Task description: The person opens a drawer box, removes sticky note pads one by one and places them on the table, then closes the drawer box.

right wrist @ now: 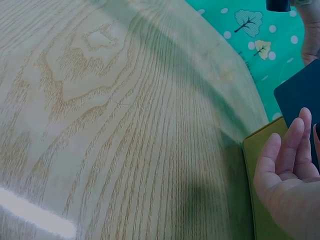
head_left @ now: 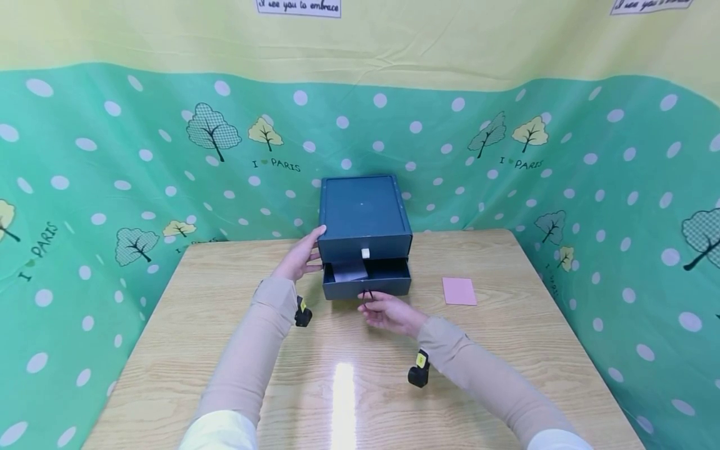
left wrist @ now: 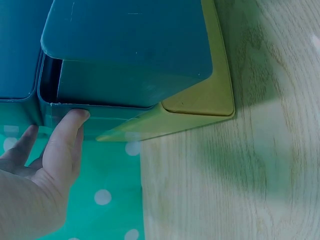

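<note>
A dark blue two-drawer cabinet [head_left: 364, 206] stands at the back of the table, its lower drawer [head_left: 388, 287] pulled out. A pale purple sheet [head_left: 350, 271] leans inside that drawer. Against the cabinet's left side rests my left hand [head_left: 300, 256], fingers extended. In the left wrist view, one fingertip of the left hand [left wrist: 60, 150] touches the rim beside the drawer's gap. My right hand [head_left: 390, 314] pinches a black pull loop [head_left: 364, 298] on the lower drawer's front. The right wrist view shows the right hand [right wrist: 290, 180] with bent fingers, partly cut off by the frame.
A yellow section [left wrist: 205, 95] sits under the blue drawer on the wooden table [head_left: 225, 325]. A pink square note [head_left: 459, 291] lies right of the cabinet. Green dotted cloth [head_left: 439, 162] hangs behind and on both sides. The upper drawer has a white knob [head_left: 365, 253].
</note>
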Demonstrator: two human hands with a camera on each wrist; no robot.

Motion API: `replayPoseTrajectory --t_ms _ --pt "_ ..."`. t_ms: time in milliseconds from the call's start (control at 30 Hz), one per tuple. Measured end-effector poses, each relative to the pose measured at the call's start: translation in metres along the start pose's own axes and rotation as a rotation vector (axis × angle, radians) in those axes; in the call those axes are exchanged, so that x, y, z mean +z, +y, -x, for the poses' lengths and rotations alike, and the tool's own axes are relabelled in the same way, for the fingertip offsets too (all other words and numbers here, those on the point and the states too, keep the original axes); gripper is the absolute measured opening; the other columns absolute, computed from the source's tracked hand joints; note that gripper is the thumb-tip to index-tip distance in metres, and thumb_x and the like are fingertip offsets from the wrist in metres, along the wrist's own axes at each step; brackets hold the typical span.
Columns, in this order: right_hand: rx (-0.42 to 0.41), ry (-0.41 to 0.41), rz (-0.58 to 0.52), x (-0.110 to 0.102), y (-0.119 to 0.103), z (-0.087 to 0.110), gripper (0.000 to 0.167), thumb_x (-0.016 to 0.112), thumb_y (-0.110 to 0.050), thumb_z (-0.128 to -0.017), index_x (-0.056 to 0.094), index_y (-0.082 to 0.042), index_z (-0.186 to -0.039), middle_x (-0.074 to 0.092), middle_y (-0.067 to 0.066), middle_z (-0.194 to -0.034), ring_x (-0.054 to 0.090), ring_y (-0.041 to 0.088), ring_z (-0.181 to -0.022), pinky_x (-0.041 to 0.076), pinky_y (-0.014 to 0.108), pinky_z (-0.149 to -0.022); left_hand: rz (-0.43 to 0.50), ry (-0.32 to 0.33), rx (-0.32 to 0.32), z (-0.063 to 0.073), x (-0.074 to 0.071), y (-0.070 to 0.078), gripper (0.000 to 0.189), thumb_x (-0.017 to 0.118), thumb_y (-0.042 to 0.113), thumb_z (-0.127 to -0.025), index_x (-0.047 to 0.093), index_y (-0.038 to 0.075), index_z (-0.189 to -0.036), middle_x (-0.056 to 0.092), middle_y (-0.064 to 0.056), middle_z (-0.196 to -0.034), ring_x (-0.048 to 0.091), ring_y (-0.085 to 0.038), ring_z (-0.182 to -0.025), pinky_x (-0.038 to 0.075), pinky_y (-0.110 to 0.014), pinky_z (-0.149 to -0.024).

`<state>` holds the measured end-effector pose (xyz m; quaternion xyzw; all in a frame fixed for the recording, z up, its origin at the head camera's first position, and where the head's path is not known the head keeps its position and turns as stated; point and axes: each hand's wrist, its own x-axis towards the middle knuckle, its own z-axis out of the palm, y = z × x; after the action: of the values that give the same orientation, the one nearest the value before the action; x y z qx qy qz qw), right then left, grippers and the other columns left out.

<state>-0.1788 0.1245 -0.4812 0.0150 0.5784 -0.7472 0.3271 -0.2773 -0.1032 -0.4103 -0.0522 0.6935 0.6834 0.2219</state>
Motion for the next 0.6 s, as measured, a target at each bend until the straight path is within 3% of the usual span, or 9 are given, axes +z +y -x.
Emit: replayPoseTrajectory --t_ms 233,600 --pt "0.027 0.020 -0.006 0.0003 0.0008 0.0011 0.044 0.043 -0.003 -0.097 0.037 0.001 -0.141 0.063 -0.002 -0.090 0.059 0.007 -0.080 0.044 0.036 -0.099 0.010 0.005 -0.009 -0.0010 0.0005 -0.0001 0.081 0.048 0.059 -0.090 0.014 0.020 -0.153 0.016 -0.014 -0.157 0.026 -0.036 -0.140 0.032 -0.051 -0.109" --pt "0.034 0.006 0.001 0.0012 0.0026 0.0062 0.041 0.043 -0.004 -0.098 0.040 0.000 -0.139 0.063 -0.003 -0.089 0.059 0.008 -0.082 0.048 0.027 -0.083 0.009 0.001 0.002 -0.0007 0.0008 -0.0002 0.081 0.047 0.059 -0.090 0.014 0.020 -0.153 0.016 -0.014 -0.157 0.026 -0.037 -0.140 0.031 -0.052 -0.109"
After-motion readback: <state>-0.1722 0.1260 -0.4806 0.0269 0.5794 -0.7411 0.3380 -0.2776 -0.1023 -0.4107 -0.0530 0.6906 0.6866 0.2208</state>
